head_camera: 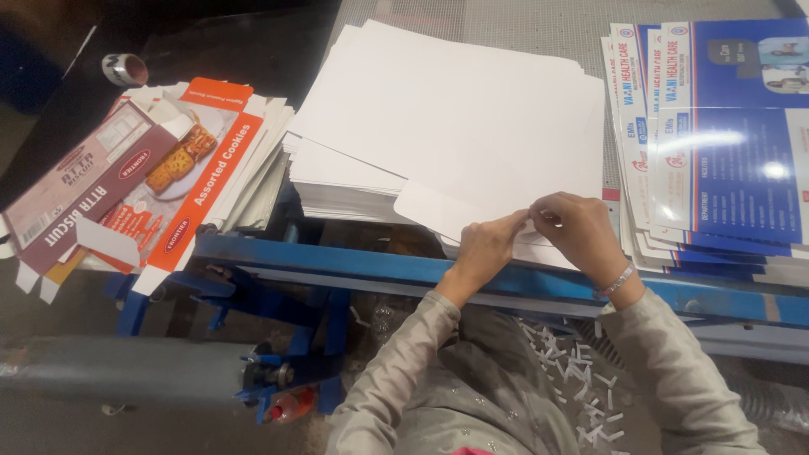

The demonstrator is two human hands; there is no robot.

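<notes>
A thick stack of white card sheets [455, 118] lies on the blue metal frame [337, 265] in front of me. My left hand [484, 248] and my right hand [577, 232] meet at the stack's near edge. Both pinch the rim of the top white sheet [430, 206], whose rounded corner sticks out toward me. A thin bracelet circles my right wrist. My grey sleeves fill the bottom of the view.
Flat orange and maroon printed carton blanks [160, 177] are piled at the left. Blue and white printed sheets [725, 143] are stacked at the right. A tape roll [125, 69] sits at the far left. Several small white paper scraps [581, 379] litter my lap and the floor.
</notes>
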